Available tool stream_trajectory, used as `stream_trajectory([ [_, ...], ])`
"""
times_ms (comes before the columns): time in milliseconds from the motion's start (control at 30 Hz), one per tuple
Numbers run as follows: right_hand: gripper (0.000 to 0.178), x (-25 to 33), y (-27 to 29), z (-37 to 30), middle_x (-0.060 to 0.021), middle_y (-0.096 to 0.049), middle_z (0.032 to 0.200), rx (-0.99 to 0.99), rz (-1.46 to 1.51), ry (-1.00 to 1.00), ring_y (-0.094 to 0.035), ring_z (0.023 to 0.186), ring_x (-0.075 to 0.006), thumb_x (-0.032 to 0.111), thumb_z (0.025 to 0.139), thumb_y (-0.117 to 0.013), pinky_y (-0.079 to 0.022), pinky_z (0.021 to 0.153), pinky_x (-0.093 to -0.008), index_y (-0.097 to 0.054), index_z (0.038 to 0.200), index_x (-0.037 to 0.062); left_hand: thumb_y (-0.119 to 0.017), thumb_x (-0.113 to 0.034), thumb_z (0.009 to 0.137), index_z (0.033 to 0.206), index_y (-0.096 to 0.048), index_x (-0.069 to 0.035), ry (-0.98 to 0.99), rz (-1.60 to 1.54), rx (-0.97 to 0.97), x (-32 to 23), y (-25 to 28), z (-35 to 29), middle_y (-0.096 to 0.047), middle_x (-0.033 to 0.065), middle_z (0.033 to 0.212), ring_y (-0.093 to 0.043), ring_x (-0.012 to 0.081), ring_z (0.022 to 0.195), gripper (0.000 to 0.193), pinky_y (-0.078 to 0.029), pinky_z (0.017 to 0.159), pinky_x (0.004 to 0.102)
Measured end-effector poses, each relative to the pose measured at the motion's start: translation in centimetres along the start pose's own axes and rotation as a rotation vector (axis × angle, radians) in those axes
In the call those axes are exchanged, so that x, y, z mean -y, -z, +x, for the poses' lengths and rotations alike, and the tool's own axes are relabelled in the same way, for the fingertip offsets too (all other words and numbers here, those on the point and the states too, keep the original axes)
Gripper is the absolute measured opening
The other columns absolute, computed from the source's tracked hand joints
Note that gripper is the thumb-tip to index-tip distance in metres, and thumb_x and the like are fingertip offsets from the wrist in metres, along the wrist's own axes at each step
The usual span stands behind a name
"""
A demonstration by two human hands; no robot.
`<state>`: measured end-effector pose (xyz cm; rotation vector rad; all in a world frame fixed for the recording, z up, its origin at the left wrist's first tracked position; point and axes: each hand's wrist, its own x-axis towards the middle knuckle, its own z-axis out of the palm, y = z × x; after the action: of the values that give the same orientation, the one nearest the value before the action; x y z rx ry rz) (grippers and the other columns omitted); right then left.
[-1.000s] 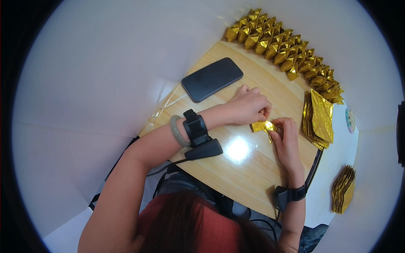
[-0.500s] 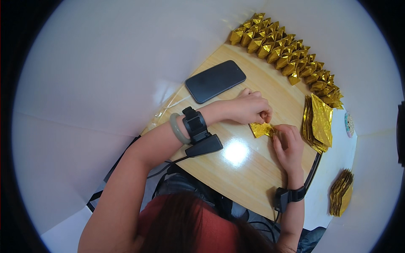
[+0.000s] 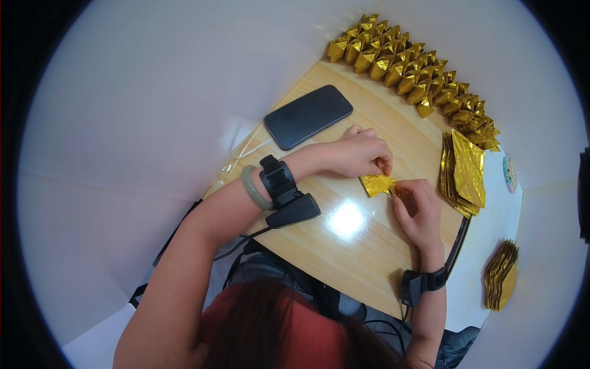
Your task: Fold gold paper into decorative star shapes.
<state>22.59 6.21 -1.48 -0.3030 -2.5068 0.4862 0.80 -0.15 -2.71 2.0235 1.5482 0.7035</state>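
Observation:
A small folded piece of gold foil paper [image 3: 376,185] is held between my two hands, just above the wooden table [image 3: 307,237]. My left hand [image 3: 362,152] is closed, its fingers pinching the far edge of the paper. At the paper's right end, my right hand [image 3: 420,206] grips a corner between thumb and forefinger. The fingers hide part of the folds. Right of my hands lies a stack of flat gold foil sheets [image 3: 465,175].
Rows of folded gold paper pieces [image 3: 405,64] line the far table edge. A black phone [image 3: 308,117] lies beyond my left forearm. Another gold paper stack [image 3: 501,275] sits on the white surface at right, near a small round patterned object [image 3: 510,174]. White walls [image 3: 135,123] surround the table.
The view has shifted slightly. Both hands keep their pinch on the gold paper, with hardly any movement of the fingers.

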Motion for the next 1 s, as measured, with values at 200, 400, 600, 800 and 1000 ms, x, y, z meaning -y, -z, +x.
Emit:
stream_trajectory([
  [200,0.030,-0.5,-0.2,0.0,-0.0106,-0.058,0.097,0.043,0.116,-0.207,-0.054,0.090,-0.0286,0.006,0.073,-0.073,-0.044,0.082,-0.0350,-0.057,0.099,0.0041,-0.063,-0.022,0.084,0.092,-0.067,-0.017,0.006,-0.009,0.007,0.0,0.0,0.0,-0.060,-0.0024,0.089,-0.049,0.0170,0.099,0.010,-0.025,0.093,0.0354],
  [400,0.033,-0.7,-0.3,0.1,-0.0113,-0.056,0.102,0.064,0.031,-0.276,-0.049,0.100,-0.0299,0.012,0.072,-0.076,-0.039,0.089,-0.0374,-0.057,0.098,0.0043,-0.068,-0.025,0.079,0.084,-0.066,-0.016,0.003,0.009,-0.086,-0.2,-0.7,0.1,-0.061,-0.0024,0.085,-0.051,0.0190,0.096,0.011,-0.029,0.091,0.0364],
  [600,0.032,-1.0,-0.6,-0.1,-0.0106,-0.056,0.099,0.047,0.040,-0.274,-0.050,0.096,-0.0293,0.011,0.071,-0.077,-0.040,0.087,-0.0369,-0.057,0.096,0.0043,-0.072,-0.024,0.075,0.081,-0.066,-0.015,0.009,0.055,-0.185,-0.6,-1.7,0.4,-0.063,-0.0016,0.085,-0.053,0.0199,0.096,0.013,-0.032,0.090,0.0373],
  [800,0.031,-0.6,-1.2,-0.5,-0.0064,-0.057,0.096,0.024,0.477,-0.575,-0.055,0.087,-0.0156,0.002,0.079,-0.073,-0.045,0.079,-0.0281,-0.053,0.103,0.0040,-0.074,-0.012,0.072,0.083,-0.065,-0.007,-0.074,-0.087,-0.236,-1.4,-1.8,0.7,-0.063,0.0025,0.085,-0.060,0.0178,0.086,0.015,-0.045,0.078,0.0367],
  [1000,0.036,0.4,-1.7,0.0,-0.0046,-0.057,0.104,-0.158,0.836,-0.540,-0.056,0.098,-0.0122,-0.001,0.083,-0.069,-0.046,0.083,-0.0246,-0.048,0.112,0.0029,-0.063,0.000,0.085,0.102,-0.055,-0.001,0.182,-0.966,-0.093,-1.8,-1.5,1.1,-0.061,0.0049,0.088,-0.063,0.0104,0.069,0.018,-0.052,0.061,0.0224],
])
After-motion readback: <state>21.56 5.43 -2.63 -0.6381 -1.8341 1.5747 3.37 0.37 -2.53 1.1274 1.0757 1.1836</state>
